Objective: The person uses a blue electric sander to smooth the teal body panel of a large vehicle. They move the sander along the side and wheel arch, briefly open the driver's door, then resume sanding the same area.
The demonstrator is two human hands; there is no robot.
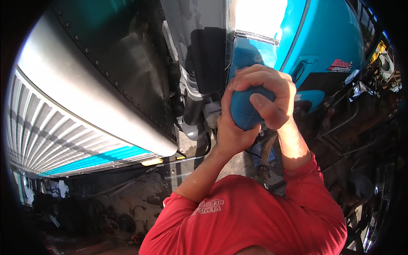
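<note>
Both my hands are closed around a blue rounded object (250, 109) with a smooth, padded-looking end; its exact kind I cannot make out. My left hand (231, 131) cups it from the left and below, the thumb lying along its near edge. Across its top and right side curls my right hand (276, 91), thumb bent inward over it. Just beyond the hands stands a turquoise vehicle panel (255, 53), partly in shadow, with bright sunlight above. My hands hide where the blue object meets or ends near that panel.
On the left lies a riveted trailer (106, 114) with a silver edge and ribbed side. A dark upright panel (208, 55) stands between it and the turquoise cab door (327, 38) with its handle. Hoses and loose parts (123, 221) lie on the floor; shadowed clutter fills the right.
</note>
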